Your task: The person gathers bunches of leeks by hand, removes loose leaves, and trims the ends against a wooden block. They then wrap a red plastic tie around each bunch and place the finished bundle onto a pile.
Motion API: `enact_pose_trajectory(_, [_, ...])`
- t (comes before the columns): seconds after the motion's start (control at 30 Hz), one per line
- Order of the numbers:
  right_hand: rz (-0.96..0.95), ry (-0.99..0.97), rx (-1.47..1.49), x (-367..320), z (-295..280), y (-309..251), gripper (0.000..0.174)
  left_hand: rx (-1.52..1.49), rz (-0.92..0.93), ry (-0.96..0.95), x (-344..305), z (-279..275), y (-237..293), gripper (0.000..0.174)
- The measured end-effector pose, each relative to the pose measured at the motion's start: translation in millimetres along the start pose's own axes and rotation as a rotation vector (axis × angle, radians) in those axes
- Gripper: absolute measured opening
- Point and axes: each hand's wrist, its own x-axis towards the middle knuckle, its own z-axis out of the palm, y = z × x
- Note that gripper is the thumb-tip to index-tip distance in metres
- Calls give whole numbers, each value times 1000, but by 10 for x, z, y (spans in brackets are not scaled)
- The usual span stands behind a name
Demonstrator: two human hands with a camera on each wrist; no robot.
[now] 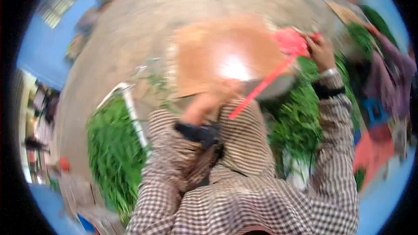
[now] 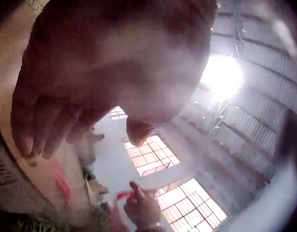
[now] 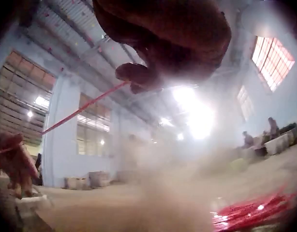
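Note:
In the head view my right hand is raised at the right, pinching a red plastic strip. The strip slants down across the brown board toward my knee. In the right wrist view the same strip runs taut-looking from the pinched fingertips. A pinkish-red bundle of strips lies at the board's right corner, beside that hand. My left hand, blurred, is over the board's near edge. Its fingers hang loosely extended in the left wrist view, with nothing seen between them.
Long green leafy stalks are heaped at my left beside a white pipe frame. More greens lie at my right. Farther right sits a person in purple near a blue stool. Concrete floor extends beyond the board.

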Motion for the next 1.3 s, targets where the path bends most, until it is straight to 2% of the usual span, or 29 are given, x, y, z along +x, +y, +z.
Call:
enact_pose_trajectory(0.03, [-181, 31, 150, 60, 224, 59, 25, 145, -2, -150, -214, 94, 193, 41])
enact_pose_trajectory(0.07, [129, -135, 497, 87, 295, -231, 23, 26, 380, -67, -262, 195, -159, 33])
enact_pose_trajectory(0.1, [72, -170, 419, 157, 377, -347, 21, -188, 1, 25, -626, 303, 306, 27])
enact_pose_trajectory(0.13, [148, -165, 631, 152, 494, -414, 20, -237, 105, -3, -649, 329, 38, 25])
enact_pose_trajectory(0.17, [-85, -77, 557, 243, 730, -265, 19, -344, 135, 16, -700, 358, -48, 27])
enact_pose_trajectory(0.23, [-131, -152, 662, 384, 906, -438, 19, -436, 141, 65, -870, 300, -158, 29])
enact_pose_trajectory(0.27, [-134, -193, 676, 503, 1001, -538, 18, -479, 73, 128, -969, 264, -157, 31])
enact_pose_trajectory(0.33, [-143, -198, 720, 617, 1072, -904, 18, -560, 60, 147, -1094, 169, -147, 34])
enact_pose_trajectory(0.47, [-201, -161, 795, 671, 1265, -1160, 20, -644, 85, 156, -1120, 88, -408, 36])
enact_pose_trajectory(0.53, [-204, -214, 733, 652, 1194, -1461, 21, -537, -52, 163, -1086, 3, -376, 37])
enact_pose_trajectory(0.6, [-238, -158, 666, 657, 1258, -1611, 23, -630, -101, 237, -1010, -15, -353, 32])
enact_pose_trajectory(0.63, [-236, -167, 678, 741, 1360, -1570, 23, -720, -144, 294, -938, -4, -358, 28])
enact_pose_trajectory(0.67, [-208, -266, 719, 864, 1506, -1455, 25, -810, -189, 347, -838, 17, -385, 25])
enact_pose_trajectory(0.7, [-180, -363, 760, 987, 1680, -1336, 29, -769, -142, 359, -607, 0, -643, 25])
enact_pose_trajectory(0.73, [-173, -373, 764, 1120, 1917, -1187, 29, -776, -152, 364, -532, -67, -714, 25])
enact_pose_trajectory(0.8, [142, -311, 913, 1268, 2380, -889, 42, -877, -79, 152, -377, -147, -767, 34])
enact_pose_trajectory(0.83, [206, -335, 754, 1295, 2418, -844, 46, -967, -116, 350, -252, -139, -746, 35])
enact_pose_trajectory(0.87, [264, -358, 581, 1313, 2434, -787, 51, -1053, -143, 205, -300, -215, -518, 37])
enact_pose_trajectory(0.9, [279, -376, 526, 1283, 2611, -535, 51, -1137, -83, 280, -103, -220, -551, 39])
enact_pose_trajectory(0.93, [-6, -239, 402, 1250, 2874, -216, 49, -1038, -93, 117, 209, -342, -720, 38])
enact_pose_trajectory(0.97, [-298, -113, 293, 1228, 3018, 9, 47, -886, -110, 285, 1, -396, -400, 36])
enact_pose_trajectory(1.0, [-298, -146, 271, 1136, 2889, -122, 47, -937, -174, 338, -139, -447, -34, 35])
enact_pose_trajectory(1.03, [-185, -389, 261, 969, 2604, -593, 46, -1096, -184, 178, 392, -558, -421, 35])
enact_pose_trajectory(1.07, [-63, -625, 248, 881, 2440, -851, 46, -1034, -170, 177, 541, -634, -375, 36])
enact_pose_trajectory(1.13, [-553, -502, 177, 717, 2646, -756, 44, -937, -101, 472, 534, -610, -127, 37])
enact_pose_trajectory(1.2, [-511, -547, 246, 665, 2940, -576, 40, -953, -119, 503, 657, -649, -101, 38])
enact_pose_trajectory(1.27, [-427, -599, -23, 653, 3100, -462, 32, -972, -140, 540, 863, -772, -233, 38])
enact_pose_trajectory(1.3, [-349, -717, 0, 682, 2905, -789, 26, -1004, -191, 405, 1024, -863, -425, 39])
